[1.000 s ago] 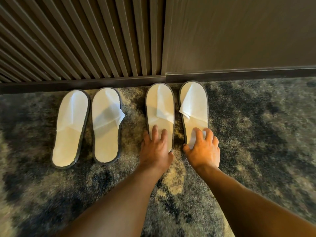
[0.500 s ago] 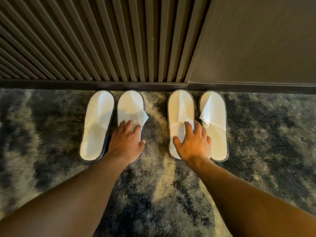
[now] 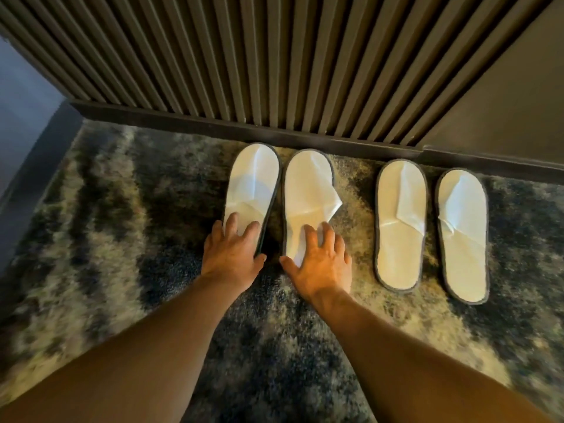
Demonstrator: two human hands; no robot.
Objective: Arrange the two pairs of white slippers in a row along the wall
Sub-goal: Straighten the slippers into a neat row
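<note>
Two pairs of flat white slippers with grey edging lie toes toward the wall. In the left pair, the outer slipper (image 3: 253, 184) has my left hand (image 3: 233, 254) pressed flat on its heel, fingers spread. The slipper beside it (image 3: 308, 193) has my right hand (image 3: 319, 261) flat on its heel, and its strap sticks out to the right. The right pair, one slipper (image 3: 399, 227) and its mate (image 3: 462, 236), lies untouched, a gap apart from the left pair.
A dark skirting board (image 3: 274, 135) runs under a ribbed brown wall panel (image 3: 274, 56). A plain panel (image 3: 503, 111) stands at right. Mottled blue-and-cream carpet (image 3: 122, 224) covers the floor. Another wall (image 3: 18, 117) closes the left side.
Both hands have shifted left, from the right pair across to the left pair. The view has swung left, so the right pair now lies free at the right.
</note>
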